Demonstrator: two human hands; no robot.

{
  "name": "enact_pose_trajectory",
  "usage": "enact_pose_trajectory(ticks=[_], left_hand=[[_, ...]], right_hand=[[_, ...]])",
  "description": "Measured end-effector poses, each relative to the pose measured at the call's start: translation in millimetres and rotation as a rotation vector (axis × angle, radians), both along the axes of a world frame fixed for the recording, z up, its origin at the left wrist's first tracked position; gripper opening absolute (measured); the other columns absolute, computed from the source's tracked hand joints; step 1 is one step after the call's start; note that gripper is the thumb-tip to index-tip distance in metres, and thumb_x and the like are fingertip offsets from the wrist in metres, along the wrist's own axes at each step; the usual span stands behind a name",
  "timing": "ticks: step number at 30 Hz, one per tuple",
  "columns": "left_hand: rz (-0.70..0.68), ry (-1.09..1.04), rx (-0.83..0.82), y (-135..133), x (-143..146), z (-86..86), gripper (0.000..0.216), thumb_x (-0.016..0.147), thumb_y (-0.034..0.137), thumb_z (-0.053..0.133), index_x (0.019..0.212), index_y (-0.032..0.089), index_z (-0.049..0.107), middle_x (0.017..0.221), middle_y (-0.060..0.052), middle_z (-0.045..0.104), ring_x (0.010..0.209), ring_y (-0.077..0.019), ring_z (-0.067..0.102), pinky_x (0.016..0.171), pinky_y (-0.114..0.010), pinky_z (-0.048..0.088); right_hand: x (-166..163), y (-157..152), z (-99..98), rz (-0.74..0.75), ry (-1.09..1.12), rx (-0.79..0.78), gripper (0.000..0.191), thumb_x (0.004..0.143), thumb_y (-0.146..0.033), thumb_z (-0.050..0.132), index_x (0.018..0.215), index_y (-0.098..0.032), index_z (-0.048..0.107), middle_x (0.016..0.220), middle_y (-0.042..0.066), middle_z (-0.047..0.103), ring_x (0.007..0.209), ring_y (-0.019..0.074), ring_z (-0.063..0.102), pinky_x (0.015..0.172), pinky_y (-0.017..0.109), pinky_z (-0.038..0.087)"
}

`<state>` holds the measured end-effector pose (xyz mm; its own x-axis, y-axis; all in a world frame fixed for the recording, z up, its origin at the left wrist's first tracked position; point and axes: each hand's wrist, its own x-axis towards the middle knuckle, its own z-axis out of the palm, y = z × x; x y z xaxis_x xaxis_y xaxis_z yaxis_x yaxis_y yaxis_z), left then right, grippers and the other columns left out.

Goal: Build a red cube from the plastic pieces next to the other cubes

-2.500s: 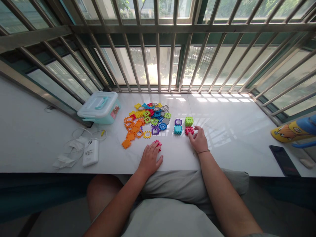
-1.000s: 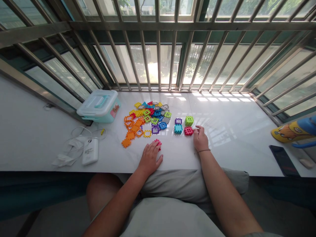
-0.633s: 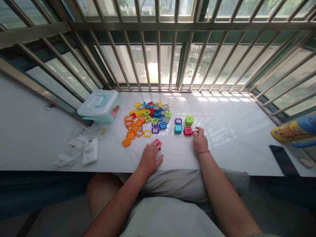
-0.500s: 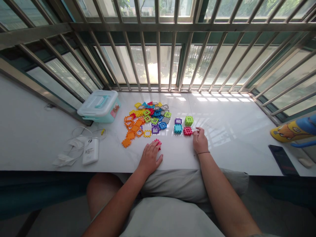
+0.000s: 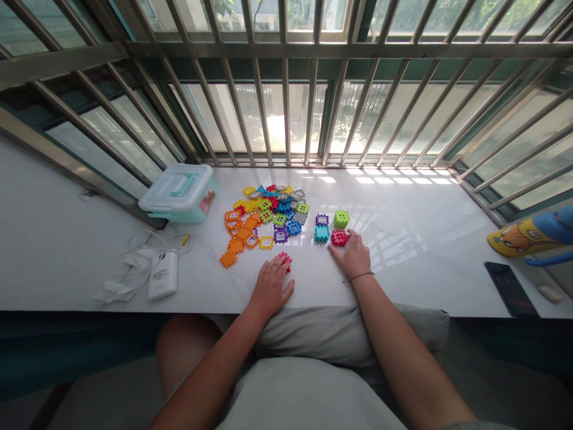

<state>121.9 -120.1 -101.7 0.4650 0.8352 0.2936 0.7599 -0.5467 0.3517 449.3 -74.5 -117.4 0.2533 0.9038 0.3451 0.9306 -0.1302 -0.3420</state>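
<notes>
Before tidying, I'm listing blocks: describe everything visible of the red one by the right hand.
The red block looks like plastic, with toothed edges and grid openings on top. It rests on the white tabletop, beside the teal block, between thumb and index finger of the right hand; firm contact is unclear.

Free tabletop between green cube and bottle

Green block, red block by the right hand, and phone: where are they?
Green block (image 5: pixel 341 218): head view, its visible middle.
Red block (image 5: pixel 339 237): head view, its visible middle.
Phone (image 5: pixel 511 289): head view, middle of its dark face.
</notes>
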Motion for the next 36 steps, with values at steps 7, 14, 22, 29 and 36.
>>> enact_pose_trajectory(ticks=[7, 14, 22, 29, 36], left_hand=[[-0.001, 0.011, -0.004, 0, 0, 0.1, 0.051, 0.099, 0.03, 0.064, 0.149, 0.021, 0.056, 0.165, -0.015, 0.054, 0.157, -0.0321, 0.046, 0.133, -0.057, 0.032], [0.0, 0.015, -0.001, 0, 0, -0.1, 0.051, 0.099, 0.031, 0.064, 0.149, 0.022, 0.056, 0.165, -0.015, 0.054, 0.156, -0.0323, 0.046, 0.132, -0.057, 0.033], [0.003, 0.011, -0.003, 0, 0, 1.6, 0.05, 0.099, 0.03, 0.064, 0.148, 0.022, 0.057, 0.165, -0.014, 0.054, 0.157, -0.0313, 0.046, 0.133, -0.056, 0.033], [0.011, -0.008, 0.02, -1, 0, 2.5, 0.049, 0.1, 0.031, 0.063, 0.148, 0.022, 0.056, 0.165, -0.015, 0.054, 0.156, -0.0319, 0.046, 0.135, -0.058, 0.028], [0.244, -0.079, 0.074, -4, -10, -4.9, 0.055, 0.1, 0.044, 0.068, 0.148, 0.022, 0.055, 0.161, -0.019, 0.056, 0.155, -0.0398, 0.046, 0.133, -0.068, 0.023]], right_hand=[[-7, 4, 2.9, -0.072, 0.007, -0.031, 0.076, 0.096, -0.063, 0.064, 0.153, -0.016, 0.042, 0.137, 0.02, 0.065, 0.111, 0.0336, 0.068, 0.085, 0.041, 0.049], [-5, 5, 2.3, -0.085, 0.015, -0.045, 0.075, 0.098, -0.06, 0.063, 0.154, -0.016, 0.04, 0.14, 0.02, 0.064, 0.112, 0.0328, 0.067, 0.085, 0.04, 0.048], [-7, 5, 3.8, -0.092, 0.012, -0.037, 0.072, 0.097, -0.059, 0.064, 0.151, -0.017, 0.042, 0.138, 0.019, 0.064, 0.11, 0.0326, 0.067, 0.086, 0.041, 0.048], [-6, 2, 2.6, -0.077, 0.029, -0.018, 0.076, 0.097, -0.062, 0.064, 0.153, -0.017, 0.039, 0.139, 0.02, 0.061, 0.113, 0.0327, 0.065, 0.086, 0.042, 0.051], [-8, -18, 5.9, -0.049, 0.111, 0.094, 0.067, 0.101, -0.06, 0.057, 0.151, -0.019, 0.039, 0.132, 0.019, 0.06, 0.119, 0.0344, 0.063, 0.085, 0.046, 0.057]])
